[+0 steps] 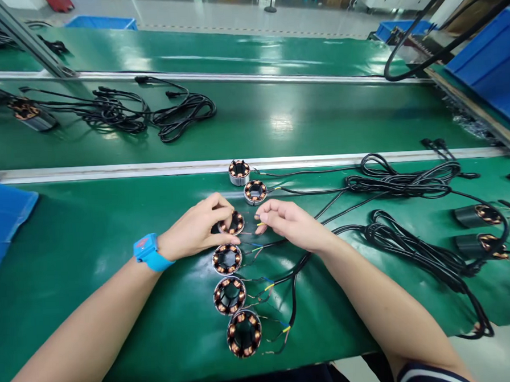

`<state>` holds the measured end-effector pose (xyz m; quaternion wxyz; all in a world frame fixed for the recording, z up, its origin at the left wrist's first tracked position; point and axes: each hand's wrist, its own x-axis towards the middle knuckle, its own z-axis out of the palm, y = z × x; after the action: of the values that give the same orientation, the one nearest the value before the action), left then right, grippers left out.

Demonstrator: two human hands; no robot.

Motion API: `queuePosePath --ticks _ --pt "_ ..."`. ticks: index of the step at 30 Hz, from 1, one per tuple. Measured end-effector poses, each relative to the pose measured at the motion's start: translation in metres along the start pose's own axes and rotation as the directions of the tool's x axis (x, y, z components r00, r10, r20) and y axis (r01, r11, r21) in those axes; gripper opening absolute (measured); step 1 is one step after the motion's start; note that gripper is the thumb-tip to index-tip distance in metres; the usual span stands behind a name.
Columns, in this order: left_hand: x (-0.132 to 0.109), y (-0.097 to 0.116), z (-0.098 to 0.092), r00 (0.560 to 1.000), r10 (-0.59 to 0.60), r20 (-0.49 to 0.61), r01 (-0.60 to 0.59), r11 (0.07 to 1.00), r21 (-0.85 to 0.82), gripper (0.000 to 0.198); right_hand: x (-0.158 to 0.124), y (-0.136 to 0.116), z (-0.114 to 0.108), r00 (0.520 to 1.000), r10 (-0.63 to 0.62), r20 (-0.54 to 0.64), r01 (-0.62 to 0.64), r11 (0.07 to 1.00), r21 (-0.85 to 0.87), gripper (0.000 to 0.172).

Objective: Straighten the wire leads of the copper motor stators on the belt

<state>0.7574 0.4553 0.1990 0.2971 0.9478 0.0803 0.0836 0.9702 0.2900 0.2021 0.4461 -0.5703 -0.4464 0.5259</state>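
- The held stator [237,226], the landmark here, rests on the green bench mat [159,327], third from the far end of a loose line of six.
- The person's left hand [203,227] pinches it, fingers curled over the rim and thumb against the near side.
- Just right of the held stator, the right hand [293,222] has its fingertips pressed together on a thin wire end [259,224] with a yellow part.
- Beyond the held stator stand two more stators [239,181]; nearer the person than it are three others [220,295], with thin wires running toward black cables [412,251] coiled well to its right.
- Far right of it, two dark housings [467,247] lie on their sides, copper windings showing in their open ends.
- Well left of it, a blue bin [8,221] shows only its outside; what it holds is hidden.
- Far beyond it and to the right, a large blue bin [492,64] sits tilted, contents out of sight.
- Far beyond it and to the left is a blue tray [101,23], its contents too small to tell.
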Motion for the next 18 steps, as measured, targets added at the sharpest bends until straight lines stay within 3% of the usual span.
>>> queuePosePath --ticks 1,3,6,8,12,18 --pt "-0.001 0.000 -0.004 0.998 0.012 0.060 -0.008 0.998 -0.066 0.049 -0.003 -0.002 -0.005 1.000 -0.012 0.001 0.012 0.998 -0.059 0.032" --pt "0.002 -0.001 -0.012 0.997 0.029 0.069 -0.019 0.989 -0.144 0.049 -0.008 -0.007 -0.016 0.986 -0.109 -0.127 0.087 0.982 -0.167 0.033" --pt "0.020 -0.006 -0.018 0.999 -0.046 -0.017 0.044 0.996 -0.075 0.046 -0.004 -0.016 -0.034 0.857 -0.341 -0.386 0.215 0.918 -0.334 0.036" --pt "0.038 -0.011 -0.017 0.998 -0.065 0.011 0.064 0.997 0.046 0.049 0.006 -0.020 -0.040 0.820 -0.429 -0.379 0.227 0.852 -0.473 0.038" --pt "0.065 -0.020 -0.013 0.986 -0.034 0.161 0.004 0.984 0.181 0.046 0.029 -0.017 -0.035 0.887 -0.399 -0.232 0.177 0.758 -0.627 0.045" --pt "0.053 -0.022 -0.024 0.981 0.036 0.192 -0.074 0.978 0.196 0.051 0.036 -0.010 -0.027 0.975 -0.167 -0.147 0.057 0.828 -0.559 0.051"
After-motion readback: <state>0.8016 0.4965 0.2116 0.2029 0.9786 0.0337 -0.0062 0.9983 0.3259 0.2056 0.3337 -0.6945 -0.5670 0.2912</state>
